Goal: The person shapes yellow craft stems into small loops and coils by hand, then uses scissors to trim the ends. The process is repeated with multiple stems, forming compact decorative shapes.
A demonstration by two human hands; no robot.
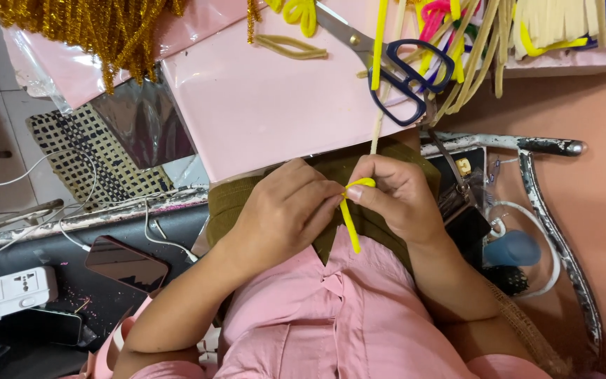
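Together, both hands (338, 207) curled, fingertips pinching bent yellow pipe cleaner (349, 214)

Soft, even light fills the view, with faint shadows. Glare streaks the pink sheet (275, 98) and the dark phone screen (126, 262). Edges bend slightly, perhaps from a wide lens; focus holds.

Bare pink sheet (275, 105) ahead (scissors (387, 60) at its far edge)

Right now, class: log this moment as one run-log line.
left hand: pinching yellow pipe cleaner | right hand: bending it | scissors: on pink sheet
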